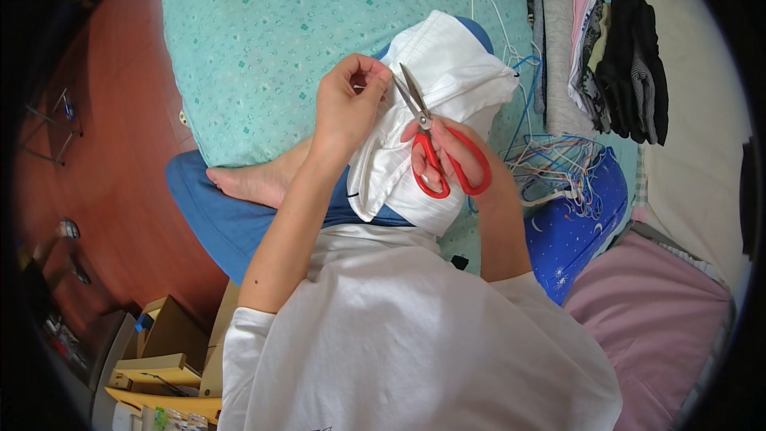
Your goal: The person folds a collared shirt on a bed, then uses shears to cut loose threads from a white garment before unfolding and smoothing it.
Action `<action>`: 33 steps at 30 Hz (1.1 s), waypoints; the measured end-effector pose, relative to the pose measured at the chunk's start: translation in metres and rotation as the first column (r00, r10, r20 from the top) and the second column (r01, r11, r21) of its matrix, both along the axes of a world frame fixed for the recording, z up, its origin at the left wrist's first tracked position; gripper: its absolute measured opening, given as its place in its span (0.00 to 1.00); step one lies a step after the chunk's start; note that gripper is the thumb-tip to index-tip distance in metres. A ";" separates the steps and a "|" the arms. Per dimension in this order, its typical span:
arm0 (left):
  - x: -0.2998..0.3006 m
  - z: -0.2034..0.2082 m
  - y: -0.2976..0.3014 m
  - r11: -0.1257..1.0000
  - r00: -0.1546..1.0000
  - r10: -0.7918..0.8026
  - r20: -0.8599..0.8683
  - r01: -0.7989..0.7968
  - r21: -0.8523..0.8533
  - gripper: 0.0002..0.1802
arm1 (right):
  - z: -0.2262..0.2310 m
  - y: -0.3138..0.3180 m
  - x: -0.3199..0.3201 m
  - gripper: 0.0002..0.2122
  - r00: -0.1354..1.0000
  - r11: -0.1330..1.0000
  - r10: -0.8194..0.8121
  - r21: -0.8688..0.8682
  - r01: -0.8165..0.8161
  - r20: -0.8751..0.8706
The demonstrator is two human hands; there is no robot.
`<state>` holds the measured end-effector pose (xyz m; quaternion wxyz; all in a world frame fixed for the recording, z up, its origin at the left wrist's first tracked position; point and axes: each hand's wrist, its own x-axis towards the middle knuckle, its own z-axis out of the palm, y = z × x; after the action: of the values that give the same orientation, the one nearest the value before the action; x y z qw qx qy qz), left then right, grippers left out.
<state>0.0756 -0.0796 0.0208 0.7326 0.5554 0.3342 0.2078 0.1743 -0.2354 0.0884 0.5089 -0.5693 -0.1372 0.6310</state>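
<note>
A pair of scissors with red handles is in my right hand, fingers through the loops. Its blades are parted, pointing up and left. Close beside the blade tips, my left hand is closed in a pinch, thumb against forefinger. Whatever lies between those fingertips is too small to make out. A white cloth garment is spread over my lap below both hands, with a dark mark or thread at its lower left corner and another at its right edge.
I sit on a bed with a mint-green patterned sheet. On the right lie a tangle of wire hangers, folded dark clothes, a blue moon-patterned cloth and a pink cloth. Cardboard boxes stand lower left on the reddish floor.
</note>
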 end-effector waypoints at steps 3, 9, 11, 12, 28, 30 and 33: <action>0.000 -0.001 -0.003 0.996 0.999 0.024 0.048 -0.028 0.086 0.03 | 0.003 -0.001 0.008 0.19 0.999 0.999 0.038 0.013 -0.039 0.035; 0.000 0.005 -0.008 0.959 0.996 0.073 0.041 -0.082 0.273 0.03 | -0.003 0.006 0.016 0.18 0.998 0.998 0.058 0.021 -0.058 -0.006; 0.000 0.003 -0.009 0.953 0.995 0.078 0.057 -0.091 0.288 0.03 | -0.002 0.007 0.017 0.19 0.998 0.998 0.062 0.009 -0.062 -0.010; -0.001 0.004 -0.009 0.948 0.994 0.082 0.072 -0.100 0.303 0.03 | 0.000 0.008 0.017 0.19 0.998 0.998 0.066 -0.003 -0.066 -0.014; 0.002 0.024 -0.007 0.978 0.967 -0.078 0.242 0.121 -0.168 0.05 | 0.047 0.042 0.047 0.10 0.744 0.960 -0.148 0.276 -0.052 0.651; -0.007 0.032 -0.006 0.973 0.943 -0.105 0.317 0.163 -0.161 0.06 | 0.032 0.050 0.037 0.10 0.765 0.949 -0.155 0.310 -0.061 0.625; -0.034 0.065 -0.010 0.943 0.950 -0.092 0.300 0.180 -0.281 0.05 | 0.043 0.046 0.015 0.11 0.792 0.984 -0.005 0.143 -0.104 0.610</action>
<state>0.0413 -0.0900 0.0861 0.8622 0.4224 0.2146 0.1795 0.1892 -0.1898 0.1311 0.4677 -0.6926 -0.3613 0.4137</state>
